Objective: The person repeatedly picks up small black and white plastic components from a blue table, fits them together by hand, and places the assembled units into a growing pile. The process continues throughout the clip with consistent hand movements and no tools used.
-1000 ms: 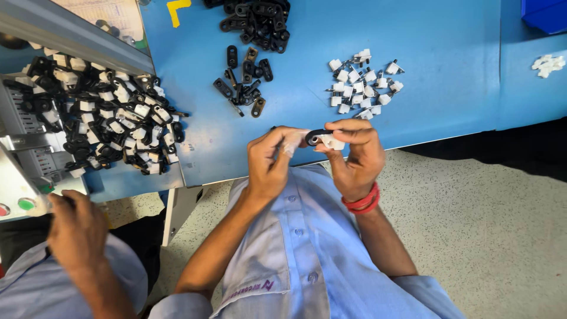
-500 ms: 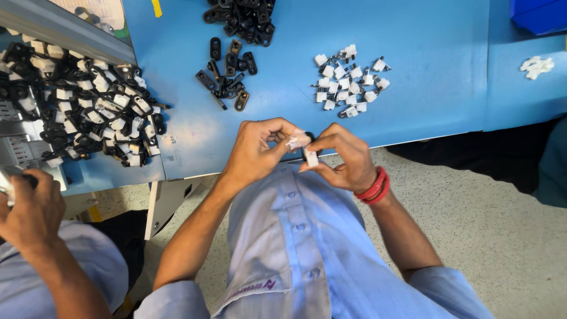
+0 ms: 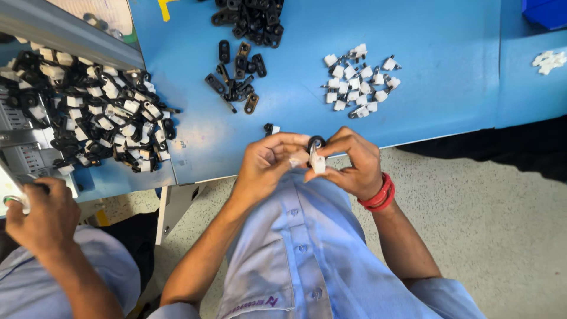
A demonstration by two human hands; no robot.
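Close in front of my chest, at the near edge of the blue table, my left hand and my right hand pinch a small part together. It is a black ring-shaped clip joined to a small white plastic piece. My right wrist wears red bands. A small heap of loose black clips lies on the table ahead, and a cluster of small white plastic pieces lies to its right.
A large pile of joined black-and-white parts covers the left tabletop beside a grey metal rail. More black clips sit at the far edge. Another person's hand and blue sleeve are at lower left. A blue bin stands far right.
My hands have stayed together at the table edge, turning the part; the black ring now shows above the white piece. The other person's hand at left shifted slightly.
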